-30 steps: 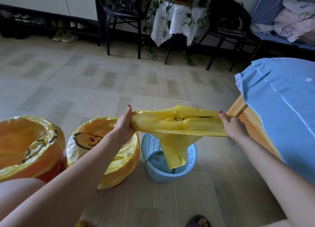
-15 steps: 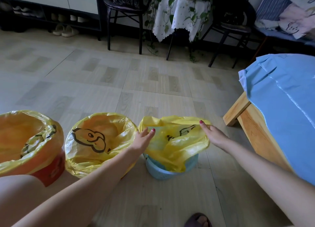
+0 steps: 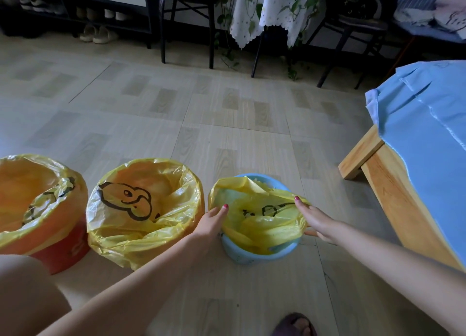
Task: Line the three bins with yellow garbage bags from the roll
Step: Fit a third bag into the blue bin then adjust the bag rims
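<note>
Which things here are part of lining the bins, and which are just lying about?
Part of the job:
blue bin
yellow bag being fitted
left hand
right hand
middle lined bin
red lined bin

Just lying about:
chairs
shoes
blue-covered bed
plant table

A lived-in home interior: wood-pattern tiled floor (image 3: 227,113), a low shoe rack (image 3: 75,10) holding footwear, dark chairs (image 3: 186,20) flanking a cloth-draped plant stand (image 3: 272,12) with trailing vines, and a wooden bed (image 3: 383,181) under a blue sheet (image 3: 428,134).
</note>
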